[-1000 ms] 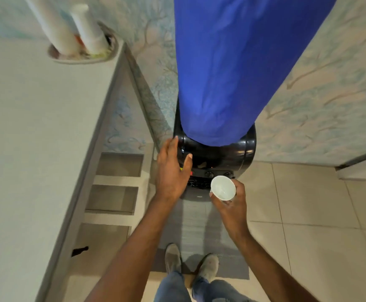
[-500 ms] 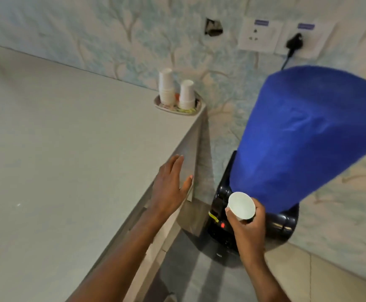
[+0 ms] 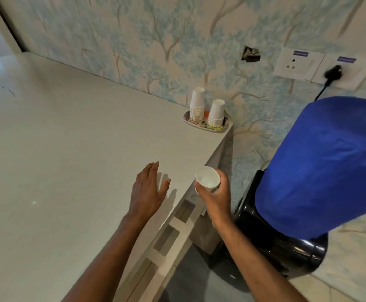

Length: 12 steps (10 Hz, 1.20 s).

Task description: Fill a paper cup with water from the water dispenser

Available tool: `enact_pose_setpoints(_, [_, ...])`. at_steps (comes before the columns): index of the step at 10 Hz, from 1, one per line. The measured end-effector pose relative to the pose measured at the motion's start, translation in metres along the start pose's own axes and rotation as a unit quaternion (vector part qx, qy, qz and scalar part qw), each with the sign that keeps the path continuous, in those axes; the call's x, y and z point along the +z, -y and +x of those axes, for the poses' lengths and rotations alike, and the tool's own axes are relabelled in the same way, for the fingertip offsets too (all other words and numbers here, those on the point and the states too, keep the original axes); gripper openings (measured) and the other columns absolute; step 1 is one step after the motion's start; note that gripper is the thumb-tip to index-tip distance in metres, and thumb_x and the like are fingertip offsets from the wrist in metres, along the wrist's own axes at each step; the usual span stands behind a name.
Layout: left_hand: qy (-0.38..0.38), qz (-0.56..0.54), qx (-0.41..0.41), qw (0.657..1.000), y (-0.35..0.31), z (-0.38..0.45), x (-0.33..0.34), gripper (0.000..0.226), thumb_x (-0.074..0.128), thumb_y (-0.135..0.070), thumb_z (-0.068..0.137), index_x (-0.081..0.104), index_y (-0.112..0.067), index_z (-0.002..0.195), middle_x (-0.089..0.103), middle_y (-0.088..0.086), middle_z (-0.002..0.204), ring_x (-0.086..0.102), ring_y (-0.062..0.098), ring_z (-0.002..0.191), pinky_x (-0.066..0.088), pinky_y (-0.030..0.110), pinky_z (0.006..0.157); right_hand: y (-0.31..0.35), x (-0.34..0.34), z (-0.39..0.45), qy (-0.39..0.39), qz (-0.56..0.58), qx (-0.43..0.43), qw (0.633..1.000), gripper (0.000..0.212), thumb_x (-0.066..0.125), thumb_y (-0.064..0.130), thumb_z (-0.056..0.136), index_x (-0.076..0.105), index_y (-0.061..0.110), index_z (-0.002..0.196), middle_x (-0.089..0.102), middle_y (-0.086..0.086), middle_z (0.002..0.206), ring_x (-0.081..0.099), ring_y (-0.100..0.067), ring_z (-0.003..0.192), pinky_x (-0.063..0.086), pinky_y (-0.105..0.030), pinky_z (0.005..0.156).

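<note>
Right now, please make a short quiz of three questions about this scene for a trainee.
1. True or false: the right hand holds the small white paper cup upright.
2. How many stacks of white paper cups stand on the oval patterned tray?
3. The left hand is: A) gripping a cup, B) open above the pale counter, C) on the blue-covered water dispenser.

Key: 1 true; 2 two; 3 B.

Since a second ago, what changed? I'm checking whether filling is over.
The left hand left the water dispenser front and now hovers open over the countertop. The right hand carried the paper cup up from the taps, beside the counter edge. Its grip on the cup is unchanged.
</note>
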<state>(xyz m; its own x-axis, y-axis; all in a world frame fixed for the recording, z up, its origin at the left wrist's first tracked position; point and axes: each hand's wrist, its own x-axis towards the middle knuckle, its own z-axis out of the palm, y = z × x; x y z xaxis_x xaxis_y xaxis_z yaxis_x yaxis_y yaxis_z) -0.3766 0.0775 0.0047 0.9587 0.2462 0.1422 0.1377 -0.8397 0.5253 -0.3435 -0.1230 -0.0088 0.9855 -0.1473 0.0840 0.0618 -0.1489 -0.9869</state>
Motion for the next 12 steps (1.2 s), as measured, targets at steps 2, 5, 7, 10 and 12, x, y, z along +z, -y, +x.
enact_pose_setpoints(2, [0.025, 0.02, -0.017, 0.999, 0.027, 0.007, -0.002, 0.074, 0.05, -0.052, 0.104, 0.024, -0.017, 0.163, 0.027, 0.01, 0.17, 0.033, 0.033, 0.153, 0.041, 0.053, 0.117, 0.004, 0.051, 0.018, 0.025, -0.033, -0.003, 0.999, 0.071, 0.09, 0.032, 0.073, 0.052, 0.024, 0.132, 0.06, -0.002, 0.131, 0.059, -0.02, 0.118, 0.057, -0.038, 0.096])
enact_pose_setpoints(5, [0.059, 0.057, -0.009, 0.997, 0.047, 0.017, 0.007, 0.079, 0.051, -0.055, 0.103, 0.019, -0.016, 0.164, 0.023, 0.009, 0.171, 0.027, 0.03, 0.157, 0.031, 0.049, 0.126, -0.002, 0.086, 0.03, 0.037, -0.086, 0.006, 0.996, 0.078, 0.089, 0.038, 0.074, 0.046, 0.025, 0.138, 0.056, -0.003, 0.136, 0.056, -0.019, 0.119, 0.052, -0.026, 0.087])
enact_pose_setpoints(7, [0.094, 0.118, 0.02, 0.988, 0.065, 0.019, 0.018, 0.077, 0.045, -0.059, 0.103, 0.023, -0.016, 0.163, 0.02, 0.009, 0.172, 0.017, 0.03, 0.161, 0.014, 0.047, 0.13, -0.004, 0.093, 0.029, 0.036, -0.093, 0.01, 0.995, 0.078, 0.089, 0.033, 0.076, 0.045, 0.021, 0.14, 0.055, -0.004, 0.139, 0.053, -0.015, 0.12, 0.05, -0.024, 0.089])
enact_pose_setpoints(10, [0.099, 0.126, 0.025, 0.987, 0.065, 0.019, 0.018, 0.073, 0.044, -0.058, 0.104, 0.027, -0.017, 0.162, 0.02, 0.008, 0.173, 0.014, 0.03, 0.161, 0.014, 0.048, 0.131, -0.004, 0.091, 0.025, 0.042, -0.088, 0.008, 0.995, 0.081, 0.088, 0.034, 0.077, 0.043, 0.024, 0.144, 0.051, -0.004, 0.145, 0.05, -0.015, 0.126, 0.052, -0.036, 0.102])
enact_pose_setpoints(12, [0.09, 0.124, 0.034, 0.988, 0.066, 0.02, 0.018, 0.073, 0.045, -0.058, 0.104, 0.028, -0.017, 0.161, 0.021, 0.008, 0.172, 0.014, 0.03, 0.161, 0.015, 0.048, 0.131, 0.005, 0.085, 0.024, 0.071, -0.074, 0.025, 0.994, 0.098, 0.086, 0.046, 0.077, 0.03, 0.027, 0.155, 0.037, -0.003, 0.161, 0.038, -0.018, 0.142, 0.041, -0.032, 0.103])
